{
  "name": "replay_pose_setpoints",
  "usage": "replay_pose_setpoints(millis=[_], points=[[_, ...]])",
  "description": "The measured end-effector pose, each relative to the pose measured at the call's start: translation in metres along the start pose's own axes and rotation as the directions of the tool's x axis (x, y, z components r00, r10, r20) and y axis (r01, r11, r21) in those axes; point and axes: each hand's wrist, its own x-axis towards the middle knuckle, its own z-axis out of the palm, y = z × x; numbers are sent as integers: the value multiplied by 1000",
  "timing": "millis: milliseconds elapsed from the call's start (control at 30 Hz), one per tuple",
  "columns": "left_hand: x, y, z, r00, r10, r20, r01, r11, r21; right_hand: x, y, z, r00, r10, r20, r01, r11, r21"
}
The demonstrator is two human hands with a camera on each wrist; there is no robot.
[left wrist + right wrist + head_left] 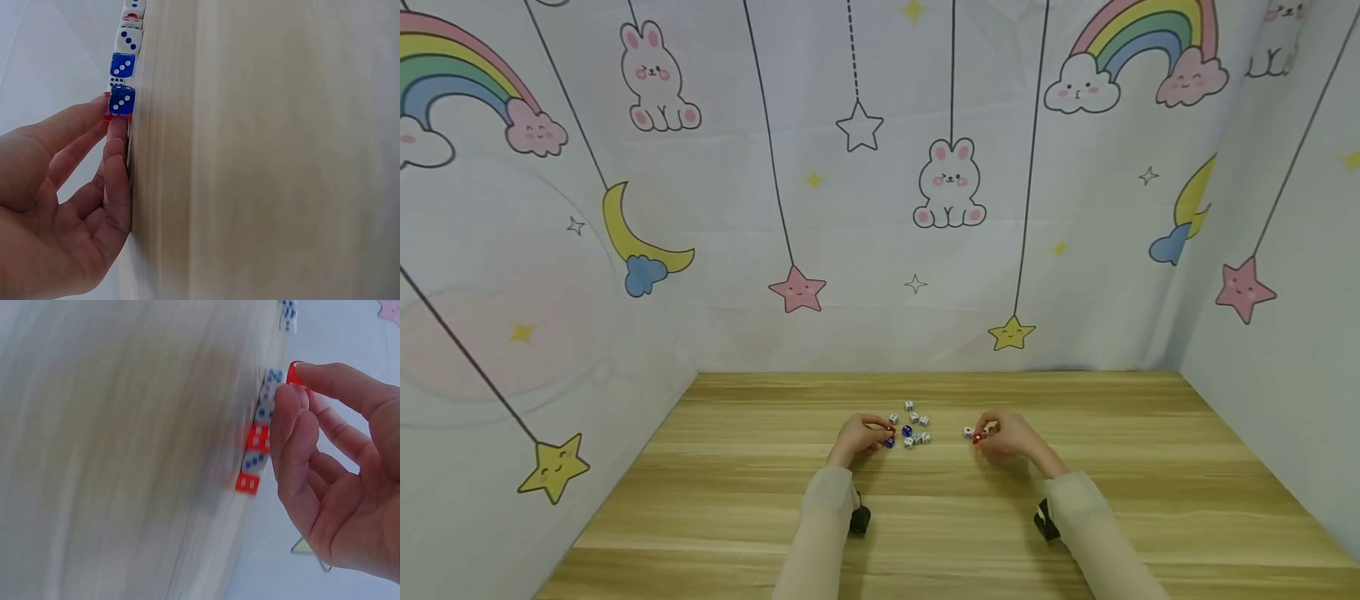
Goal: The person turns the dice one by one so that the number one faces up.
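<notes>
A red die sits between the thumb and fingertips of the person's left hand, which pinches it lightly with the other fingers bent. A blue die is just in front of that red one as the left wrist view shows it; whether the two touch I can't tell. The right hand grips a second red die, thumb against forefinger, just beside a white die with a red dot. Past those fingers, on the right wrist side, there's a blurry row of red and white dice, with a red one at the near end.

Between the two hands, closer to the left, another blue die lies among a loose scatter of white dice, some close together, one set farther back. All this is toward the back of a wood-grain table. Both arms reach in wearing pale sleeves, and a small black device shows at each wrist.

Behind the table hangs a white cloth printed with rabbits, stars, rainbows and moons, and similar prints run along the sides.
</notes>
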Motion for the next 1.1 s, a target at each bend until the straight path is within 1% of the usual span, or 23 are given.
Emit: replay_pose_setpoints(millis=[100, 233, 400, 533, 600, 800, 1100], points=[[-1, 1, 0, 1000, 2, 1, -2, 1000, 0, -6, 11, -13, 998, 68, 5, -68, 997, 45], [-2, 2, 0, 1000, 6, 1, -6, 1000, -4, -13, 24, -30, 991, 133, 5, -133, 989, 64], [-3, 1, -1, 1000, 6, -8, -6, 1000, -2, -15, 36, -44, 989, 150, -11, -149, 987, 50], [-3, 1, -1, 1000, 4, -9, -4, 1000, -4, -15, 41, -46, 988, 156, -20, -155, 987, 39], [-2, 0, -1, 1000, 7, -5, -7, 1000, -7, -15, 42, -45, 991, 135, -19, -134, 990, 35], [-1, -1, 1, 1000, 11, 0, -11, 1000, -9, -16, 40, -40, 994, 110, -19, -109, 993, 51], [-2, 1, 0, 1000, 16, 1, -16, 1000, -7, -13, 41, -38, 992, 123, -22, -122, 991, 45]])
